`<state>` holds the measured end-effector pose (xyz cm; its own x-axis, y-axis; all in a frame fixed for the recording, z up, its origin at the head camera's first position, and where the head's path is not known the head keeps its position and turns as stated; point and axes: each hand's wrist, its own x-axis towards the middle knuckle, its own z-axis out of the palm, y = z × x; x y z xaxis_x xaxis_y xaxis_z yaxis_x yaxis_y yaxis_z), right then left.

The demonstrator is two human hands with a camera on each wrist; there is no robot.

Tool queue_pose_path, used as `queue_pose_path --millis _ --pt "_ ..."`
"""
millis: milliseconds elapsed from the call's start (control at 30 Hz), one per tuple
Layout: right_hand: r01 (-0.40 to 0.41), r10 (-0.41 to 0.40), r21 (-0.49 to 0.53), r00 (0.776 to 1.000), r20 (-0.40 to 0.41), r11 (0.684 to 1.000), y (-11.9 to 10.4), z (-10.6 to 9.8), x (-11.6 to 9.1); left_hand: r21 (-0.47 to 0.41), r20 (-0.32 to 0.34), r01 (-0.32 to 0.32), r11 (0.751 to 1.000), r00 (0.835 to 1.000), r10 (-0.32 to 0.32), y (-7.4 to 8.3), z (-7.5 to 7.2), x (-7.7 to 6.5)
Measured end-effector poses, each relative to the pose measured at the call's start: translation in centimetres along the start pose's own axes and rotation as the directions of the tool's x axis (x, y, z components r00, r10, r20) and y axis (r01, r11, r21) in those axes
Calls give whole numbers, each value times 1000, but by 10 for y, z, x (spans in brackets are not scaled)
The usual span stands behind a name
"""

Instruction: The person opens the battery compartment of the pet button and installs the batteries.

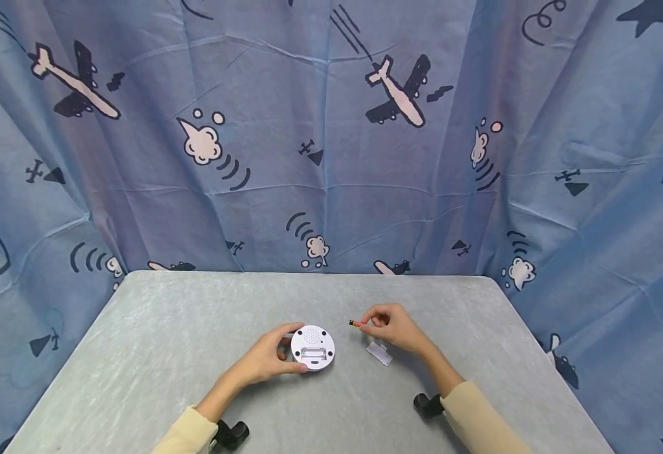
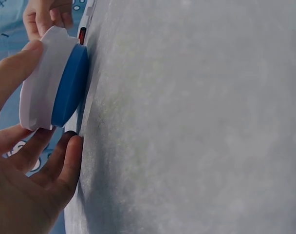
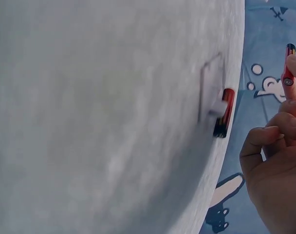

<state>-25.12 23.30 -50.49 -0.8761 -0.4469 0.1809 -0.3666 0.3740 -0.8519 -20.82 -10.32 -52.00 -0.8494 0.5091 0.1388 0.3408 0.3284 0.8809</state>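
Note:
My left hand (image 1: pixel 265 357) grips a round white device (image 1: pixel 312 336) by its left edge, thumb and fingers spread around the rim. Its speaker holes, dark feet and uncovered battery compartment (image 1: pixel 313 354) face up. A blue layer (image 2: pixel 72 87) forms its underside in the left wrist view. To the right, my right hand (image 1: pixel 395 325) pinches a small red and black battery (image 3: pixel 289 63) between thumb and finger, above the table. Below that hand lies a white battery cover (image 1: pixel 379 354). A second red and black battery (image 3: pixel 225 112) lies beside the cover, hidden in the head view.
The grey table (image 1: pixel 195 315) has a straight back edge. A blue curtain (image 1: pixel 263 139) printed with planes hangs behind and along both sides. Black wrist cameras (image 1: pixel 232 435) sit below both forearms, close to the tabletop.

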Motion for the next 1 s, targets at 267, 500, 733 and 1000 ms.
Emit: queue_pose_path --millis 267,500,733,1000 --pt "16 -18 71 1000 20 997 -12 13 1 -1 3 -7 1000 1000 7 2 2 -2" --pt "56 -61 79 996 62 995 -18 25 4 19 6 -14 1000 1000 14 2 2 -3" --pt "73 -77 42 991 110 996 -22 34 8 19 14 -18 1000 1000 17 3 2 -2" --pt "68 -76 51 984 159 996 -29 47 14 25 19 -15 1000 1000 15 3 1 -2"
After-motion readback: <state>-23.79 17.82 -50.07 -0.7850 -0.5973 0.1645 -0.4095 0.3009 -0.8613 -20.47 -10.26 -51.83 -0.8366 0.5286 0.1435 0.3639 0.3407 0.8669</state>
